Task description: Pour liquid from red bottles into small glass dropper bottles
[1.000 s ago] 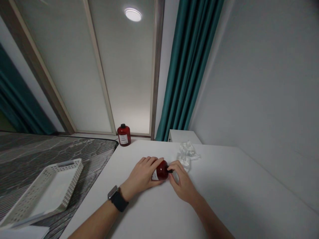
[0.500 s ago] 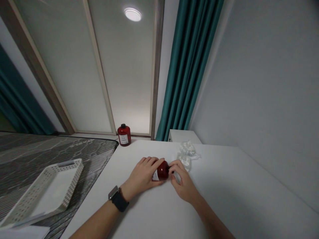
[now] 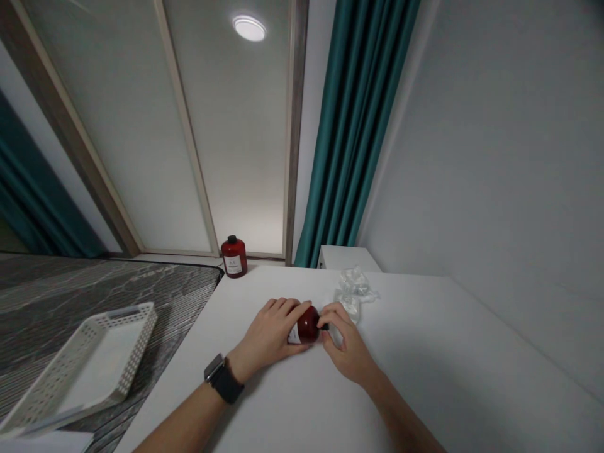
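A dark red bottle (image 3: pixel 308 324) with a white label lies on its side on the white table (image 3: pixel 292 396), its neck toward the right. Wrapped over its body is my left hand (image 3: pixel 276 329), with a black watch on the wrist. The fingers of my right hand (image 3: pixel 343 343) are closed around the small black cap (image 3: pixel 323 326) at the neck, hiding part of it. Just beyond the right hand lies crumpled clear plastic wrap (image 3: pixel 353 292). A second red bottle (image 3: pixel 234 258) with a black cap and white label stands upright at the table's far left corner.
A white perforated basket (image 3: pixel 127 376) rests at a lower level on a grey patterned surface (image 3: pixel 184 283) to the left. Behind the table are a small white cabinet (image 3: pixel 349 258), a teal curtain (image 3: pixel 349 138) and sliding door panels (image 3: pixel 236 157). A wall runs along the right.
The fingers of my right hand have shifted slightly at the cap, and more of the black cap shows. My left hand keeps its hold on the bottle.
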